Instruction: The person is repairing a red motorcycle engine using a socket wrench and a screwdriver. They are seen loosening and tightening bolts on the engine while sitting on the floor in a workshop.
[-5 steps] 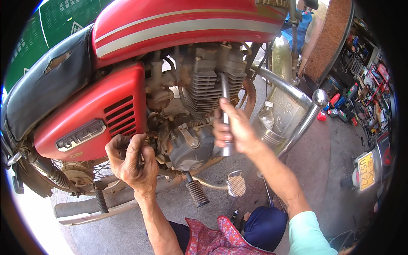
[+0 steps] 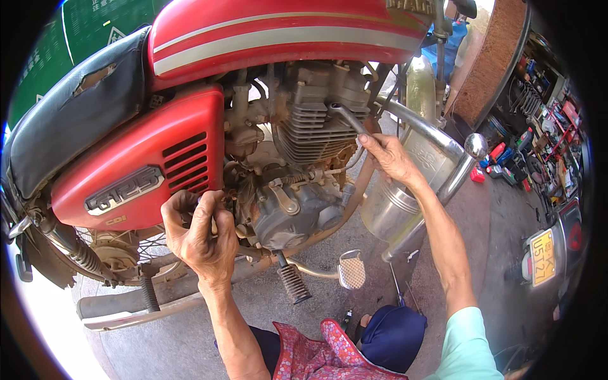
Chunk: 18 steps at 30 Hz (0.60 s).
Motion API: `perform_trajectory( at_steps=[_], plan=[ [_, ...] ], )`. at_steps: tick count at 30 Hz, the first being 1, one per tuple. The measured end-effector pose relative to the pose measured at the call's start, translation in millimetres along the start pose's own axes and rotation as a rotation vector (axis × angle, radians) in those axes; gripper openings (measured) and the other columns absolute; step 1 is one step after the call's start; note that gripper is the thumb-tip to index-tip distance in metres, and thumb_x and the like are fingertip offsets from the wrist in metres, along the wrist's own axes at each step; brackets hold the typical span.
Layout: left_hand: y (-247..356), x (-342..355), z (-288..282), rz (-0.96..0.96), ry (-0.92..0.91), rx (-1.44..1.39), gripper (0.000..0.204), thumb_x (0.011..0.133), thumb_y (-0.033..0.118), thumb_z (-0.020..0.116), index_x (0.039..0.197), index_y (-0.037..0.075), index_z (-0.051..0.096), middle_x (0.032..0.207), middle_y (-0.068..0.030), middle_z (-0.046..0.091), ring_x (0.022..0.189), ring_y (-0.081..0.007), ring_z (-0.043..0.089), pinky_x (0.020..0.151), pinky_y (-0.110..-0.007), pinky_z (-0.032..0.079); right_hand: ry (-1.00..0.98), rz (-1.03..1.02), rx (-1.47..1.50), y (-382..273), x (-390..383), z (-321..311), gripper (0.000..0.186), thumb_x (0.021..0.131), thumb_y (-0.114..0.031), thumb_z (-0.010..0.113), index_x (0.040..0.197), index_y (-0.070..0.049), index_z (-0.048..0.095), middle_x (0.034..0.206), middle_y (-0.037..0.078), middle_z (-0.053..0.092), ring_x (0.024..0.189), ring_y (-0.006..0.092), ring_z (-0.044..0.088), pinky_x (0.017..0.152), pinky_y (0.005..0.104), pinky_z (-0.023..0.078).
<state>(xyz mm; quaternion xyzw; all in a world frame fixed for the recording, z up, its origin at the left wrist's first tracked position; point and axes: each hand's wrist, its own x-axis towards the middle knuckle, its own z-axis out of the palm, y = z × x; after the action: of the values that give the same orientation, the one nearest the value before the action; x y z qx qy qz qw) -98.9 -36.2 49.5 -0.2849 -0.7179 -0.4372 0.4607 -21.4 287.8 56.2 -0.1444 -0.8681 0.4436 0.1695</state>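
Note:
My right hand (image 2: 391, 156) is closed round a metal tubular wrench (image 2: 352, 119) in front of the finned engine cylinder (image 2: 311, 126). The wrench slants from the fins down to the right into my fingers, which hide its lower end. Its upper end lies against or just in front of the fins; I cannot tell which. My left hand (image 2: 202, 237) is raised beside the red side cover (image 2: 139, 171), with its fingers curled and pinched together. Whatever is between those fingertips is too small and hidden to name.
The red motorcycle fuel tank (image 2: 285, 41) and torn black seat (image 2: 76, 114) stretch across the top. A chrome guard bar (image 2: 437, 202) juts out at the right. Below the engine are a footpeg (image 2: 293, 283) and a pedal (image 2: 352, 271). Tools (image 2: 538, 145) clutter the far right.
My right hand has moved up and to the right. The wrench has swung from nearly upright to a slant, its lower end going right. My left hand stays pinched in about the same place.

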Motion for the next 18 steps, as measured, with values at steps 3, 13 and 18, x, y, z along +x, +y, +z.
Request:
perform_trajectory(
  at_steps=[3, 13, 18],
  plan=[
    [1.8, 1.0, -3.7, -0.003, -0.011, -0.011, 0.033, 0.062, -0.01, 0.064, 0.09, 0.005, 0.071, 0.088, -0.0091, 0.053, 0.073, -0.0202, 0.058, 0.065, -0.031, 0.047, 0.03, -0.077, -0.012, 17.6, 2.6, -2.6, 0.069, 0.088, -0.07, 0.044, 0.078, -0.002, 0.054, 0.047, 0.001, 0.045, 0.032, 0.0083, 0.039, 0.031, 0.0247, 0.03],
    [1.2, -1.5, -0.5, -0.048, -0.019, -0.043, 0.034, 0.064, -0.013, 0.063, 0.093, 0.004, 0.07, 0.094, -0.0104, 0.052, 0.08, -0.0218, 0.059, 0.072, -0.031, 0.048, -0.051, 0.339, 1.024, -74.5, -36.0, 64.2, 0.038, 0.097, -0.042, 0.051, 0.088, -0.005, 0.046, 0.059, 0.001, 0.042, 0.045, 0.0142, 0.045, 0.044, 0.036, 0.046],
    [1.4, -2.3, 0.0, -0.018, -0.002, -0.012, 0.033, 0.065, -0.013, 0.062, 0.091, 0.004, 0.07, 0.094, -0.01, 0.052, 0.079, -0.0208, 0.058, 0.072, -0.03, 0.047, -0.001, 0.4, 1.606, -113.9, -2.6, 107.5, 0.032, 0.103, -0.033, 0.037, 0.086, -0.007, 0.043, 0.066, 0.005, 0.045, 0.063, 0.0225, 0.051, 0.073, 0.0494, 0.051]
  ],
)
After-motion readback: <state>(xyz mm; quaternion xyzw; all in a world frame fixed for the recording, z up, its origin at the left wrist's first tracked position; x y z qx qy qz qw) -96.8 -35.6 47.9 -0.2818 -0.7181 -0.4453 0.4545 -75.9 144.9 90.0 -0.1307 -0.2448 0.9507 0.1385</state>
